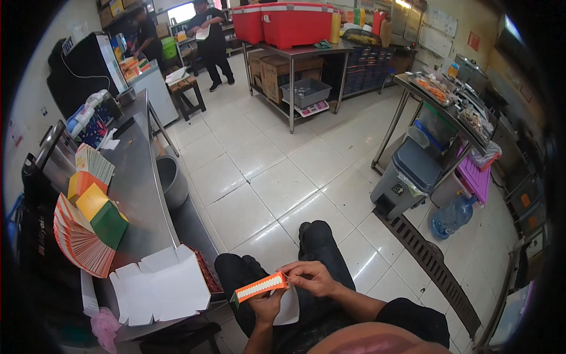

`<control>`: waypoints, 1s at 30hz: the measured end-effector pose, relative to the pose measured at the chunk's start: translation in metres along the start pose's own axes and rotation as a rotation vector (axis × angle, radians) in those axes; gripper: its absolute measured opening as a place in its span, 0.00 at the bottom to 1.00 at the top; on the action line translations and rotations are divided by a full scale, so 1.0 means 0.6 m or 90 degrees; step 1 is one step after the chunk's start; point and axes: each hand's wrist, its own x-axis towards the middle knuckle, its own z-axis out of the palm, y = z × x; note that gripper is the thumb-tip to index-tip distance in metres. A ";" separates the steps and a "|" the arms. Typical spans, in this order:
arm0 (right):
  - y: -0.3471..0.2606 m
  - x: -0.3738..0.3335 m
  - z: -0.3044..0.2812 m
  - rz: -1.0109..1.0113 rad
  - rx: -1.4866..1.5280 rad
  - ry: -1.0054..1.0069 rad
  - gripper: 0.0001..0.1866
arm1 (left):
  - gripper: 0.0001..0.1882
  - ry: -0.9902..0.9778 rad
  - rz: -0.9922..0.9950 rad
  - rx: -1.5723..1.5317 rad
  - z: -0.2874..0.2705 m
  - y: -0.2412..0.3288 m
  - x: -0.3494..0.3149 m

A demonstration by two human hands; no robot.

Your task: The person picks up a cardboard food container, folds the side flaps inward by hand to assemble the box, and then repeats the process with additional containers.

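Over my lap, my left hand [265, 307] is wrapped around a narrow orange carton [259, 287] with a white scalloped strip along its side. The carton lies tilted, its green end toward the left. At its right end, my right hand [315, 279] pinches the edge with thumb and fingers; whether it grips a flap or something small there is too fine to tell. Beneath my hands a white sheet [288, 310] rests on my dark trousers [321, 245].
A steel table [141, 194] on my left bears fanned flat orange cartons [82, 239], a yellow-and-green box [109, 218] and an unfolded white carton [159, 286]. A grey bucket [172, 183] stands beside it. Rightward are a grey bin [407, 171], a floor grate [433, 268] and a water jug [453, 218]. Two people stand far off.
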 end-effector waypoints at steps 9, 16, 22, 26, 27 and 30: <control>-0.008 0.010 -0.001 -0.030 -0.058 -0.006 0.07 | 0.14 0.018 -0.025 -0.009 -0.001 0.006 0.005; -0.011 0.003 0.010 0.038 0.110 -0.020 0.09 | 0.13 0.028 0.026 0.063 0.006 0.023 0.008; 0.000 0.004 0.022 0.019 0.049 0.032 0.10 | 0.10 0.065 -0.031 -0.122 0.029 0.042 0.020; -0.005 0.011 0.031 -0.074 -0.077 0.112 0.08 | 0.07 0.067 -0.025 -0.058 0.022 0.018 0.005; -0.006 0.013 0.032 -0.074 -0.075 0.110 0.08 | 0.07 0.069 -0.025 -0.057 0.021 0.017 0.003; -0.005 0.015 0.030 -0.042 -0.134 0.120 0.07 | 0.10 0.065 -0.050 -0.052 0.028 0.026 0.007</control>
